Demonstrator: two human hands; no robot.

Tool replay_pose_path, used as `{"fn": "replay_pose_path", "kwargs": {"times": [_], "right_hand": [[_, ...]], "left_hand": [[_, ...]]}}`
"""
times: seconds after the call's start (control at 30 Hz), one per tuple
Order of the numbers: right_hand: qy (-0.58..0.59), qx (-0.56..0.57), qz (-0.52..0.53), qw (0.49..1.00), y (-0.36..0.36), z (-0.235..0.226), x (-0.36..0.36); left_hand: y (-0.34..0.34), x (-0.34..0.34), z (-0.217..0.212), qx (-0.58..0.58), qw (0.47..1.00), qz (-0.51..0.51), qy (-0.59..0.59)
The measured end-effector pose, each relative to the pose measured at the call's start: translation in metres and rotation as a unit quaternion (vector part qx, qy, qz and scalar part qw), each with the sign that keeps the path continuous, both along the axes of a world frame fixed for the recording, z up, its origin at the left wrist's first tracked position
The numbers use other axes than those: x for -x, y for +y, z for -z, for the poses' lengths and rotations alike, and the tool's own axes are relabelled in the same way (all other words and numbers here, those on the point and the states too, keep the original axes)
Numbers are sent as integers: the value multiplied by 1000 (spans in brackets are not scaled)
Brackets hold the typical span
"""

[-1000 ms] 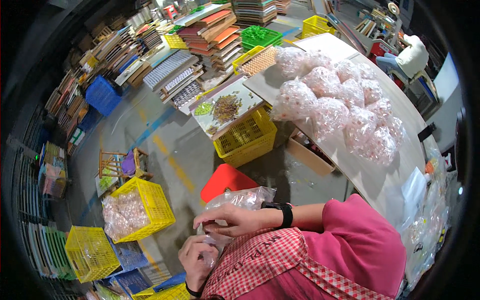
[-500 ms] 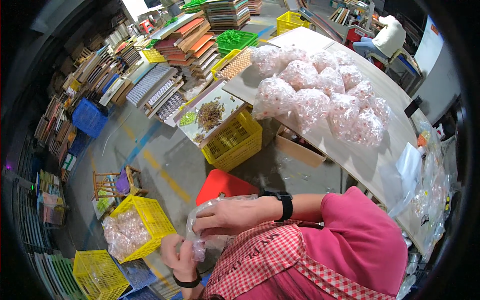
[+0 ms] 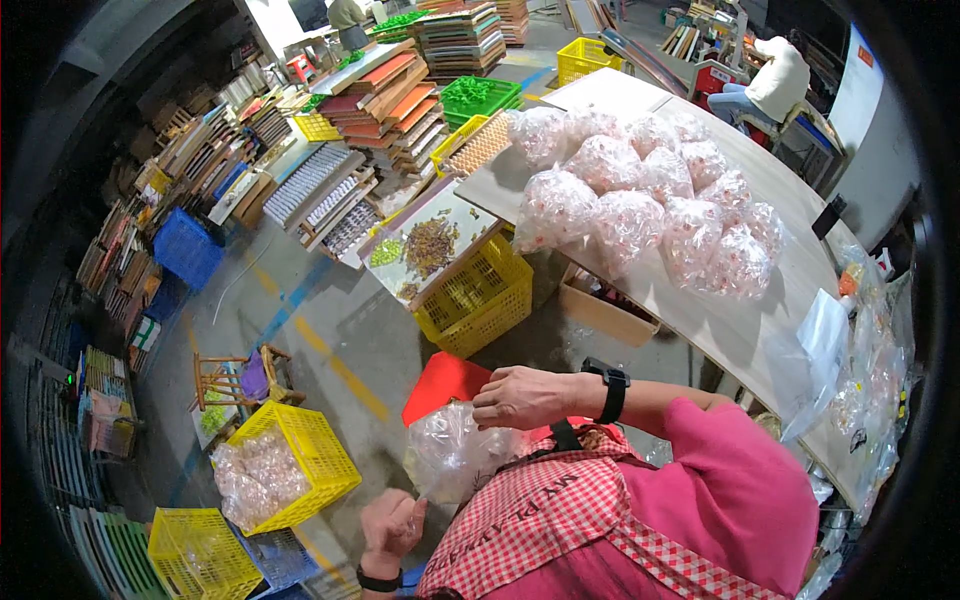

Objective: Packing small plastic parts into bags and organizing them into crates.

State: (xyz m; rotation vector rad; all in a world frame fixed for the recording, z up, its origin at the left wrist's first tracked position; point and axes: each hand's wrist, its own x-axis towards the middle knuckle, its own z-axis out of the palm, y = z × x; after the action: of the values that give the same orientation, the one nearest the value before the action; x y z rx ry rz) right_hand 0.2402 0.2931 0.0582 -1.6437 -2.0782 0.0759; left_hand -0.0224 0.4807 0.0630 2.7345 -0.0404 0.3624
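One clear plastic bag of small pinkish parts sits in the person's lap, just in front of a red-checked apron. The right hand rests at the bag's top, its fingers curled together and pinching the gathered plastic. The left hand is at the bag's lower edge, fingers closed on the film. Beside the left hand stands a yellow crate with filled bags; a red stool lies beyond. More filled bags are piled on the table.
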Motion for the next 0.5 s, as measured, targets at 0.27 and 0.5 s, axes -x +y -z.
{"fn": "replay_pose_path", "kwargs": {"times": [0.27,0.5], "right_hand": [[151,-49,20,987,20,-13,19],[163,-111,-67,978,42,-30,65]], "left_hand": [[-55,-38,6,687,701,-167,-92],[-52,-55,19,208,974,-38,-75]]}}
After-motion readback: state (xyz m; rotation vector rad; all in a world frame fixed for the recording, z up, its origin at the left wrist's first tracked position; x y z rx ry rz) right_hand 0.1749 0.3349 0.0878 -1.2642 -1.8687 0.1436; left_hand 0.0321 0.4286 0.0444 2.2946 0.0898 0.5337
